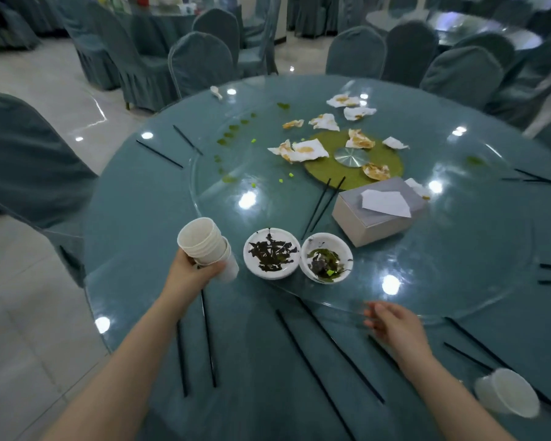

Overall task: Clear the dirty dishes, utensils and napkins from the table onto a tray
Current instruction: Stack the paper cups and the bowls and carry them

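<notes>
Two round white bowls with dark leftovers [271, 253] [326, 257]. One stack of white plastic cups [204, 241], one loose white plastic cup [508, 393]. One grey tissue box [379, 211]. One white ceramic spoon [216, 91]. About nine crumpled stained white napkins [303, 150]. Many thin black chopsticks [312, 370], exact count unclear.

Dim, cool, blue-green cast throughout. Lit from above: round white glare spots scattered over the glass of the desk [159, 218], one just beyond the fingers [371, 313] of the right hand [395, 326], another between the two bowls and the tissue box. Streaked sheen on the floor [45, 78] far left of the left hand [193, 272]. Soft, faint shadows only. Motion blur on the right fingers; stacked cups [204, 241] fairly sharp. Strong wide-angle bending at the edges, chairs [201, 62] leaning outward, far background soft and hazy.
</notes>
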